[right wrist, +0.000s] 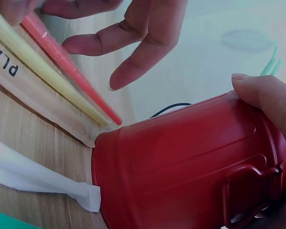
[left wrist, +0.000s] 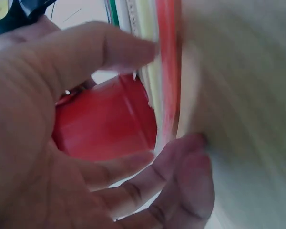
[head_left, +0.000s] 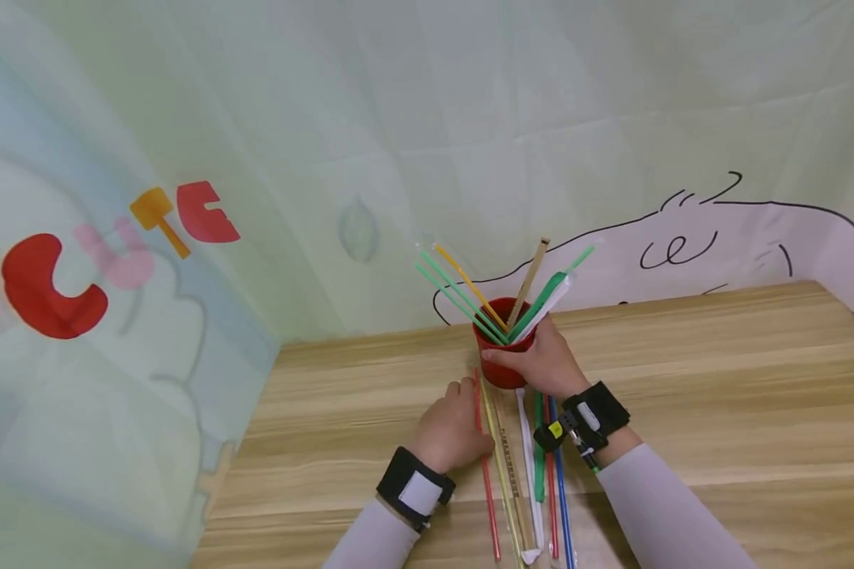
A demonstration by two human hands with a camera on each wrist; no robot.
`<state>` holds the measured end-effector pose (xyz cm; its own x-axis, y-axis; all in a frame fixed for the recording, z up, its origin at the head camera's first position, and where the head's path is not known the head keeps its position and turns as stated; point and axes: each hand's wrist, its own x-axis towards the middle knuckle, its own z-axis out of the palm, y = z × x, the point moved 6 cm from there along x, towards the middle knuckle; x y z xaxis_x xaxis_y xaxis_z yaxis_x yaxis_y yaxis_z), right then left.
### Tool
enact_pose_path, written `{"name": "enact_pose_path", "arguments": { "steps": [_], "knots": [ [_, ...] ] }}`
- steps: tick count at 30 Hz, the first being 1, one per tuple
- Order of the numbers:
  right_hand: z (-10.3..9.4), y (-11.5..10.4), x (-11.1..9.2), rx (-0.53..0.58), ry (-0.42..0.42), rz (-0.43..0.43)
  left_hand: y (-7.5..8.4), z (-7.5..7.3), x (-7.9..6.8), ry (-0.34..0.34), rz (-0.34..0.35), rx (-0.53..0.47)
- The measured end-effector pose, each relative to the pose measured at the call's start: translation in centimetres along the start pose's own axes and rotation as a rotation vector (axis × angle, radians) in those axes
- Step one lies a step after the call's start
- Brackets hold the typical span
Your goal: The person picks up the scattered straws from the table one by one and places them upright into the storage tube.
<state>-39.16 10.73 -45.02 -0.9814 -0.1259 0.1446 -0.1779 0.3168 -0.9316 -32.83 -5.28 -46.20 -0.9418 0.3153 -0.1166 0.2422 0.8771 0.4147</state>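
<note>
The R hand point(head_left: 557, 367) grips the red cup point(right wrist: 181, 152) at its upper part, w/ the thumb on the outer wall close to the rim. The cup stands on the wooden table point(head_left: 341, 450), near the back edge. Out of its mouth lean, in diff. directions, thin green straws point(head_left: 455, 296), an orange straw point(head_left: 462, 274), a brown stick point(head_left: 529, 280), a wide green straw point(head_left: 541, 296) and a white strip point(head_left: 553, 300).

The L hand point(head_left: 450, 427) is beside the nearest red straw point(head_left: 489, 498) — fingers loosely bent on one side, thumb on the other side, grip not closed. I cannot tell if the thumb touches this straw.

To the right of it lie, approx. parallel, a yellow straw point(head_left: 504, 482), a brown strip point(head_left: 515, 482) w/ dark lettering, a white wrapper point(head_left: 528, 458), a green strip point(head_left: 539, 474), a second red straw point(head_left: 551, 490) and a blue straw point(head_left: 561, 490). The far end of the white wrapper is just beside the cup's base — best seen from the R wrist. Both wrists wear black straps point(head_left: 390, 478).
</note>
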Motion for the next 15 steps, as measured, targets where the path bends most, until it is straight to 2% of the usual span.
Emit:
{"name": "enact_pose_path", "arguments": {
  "steps": [9,15],
  "knots": [
    [0.0,-0.2,-0.1,-0.001,0.0,-0.007,-0.6,0.3,0.3,0.081,-0.044,-0.075],
    [0.0,-0.2,-0.1,-0.007,0.001,-0.006,-1.6,-1.0,0.1,0.141,-0.094,-0.121]
  ]
}}
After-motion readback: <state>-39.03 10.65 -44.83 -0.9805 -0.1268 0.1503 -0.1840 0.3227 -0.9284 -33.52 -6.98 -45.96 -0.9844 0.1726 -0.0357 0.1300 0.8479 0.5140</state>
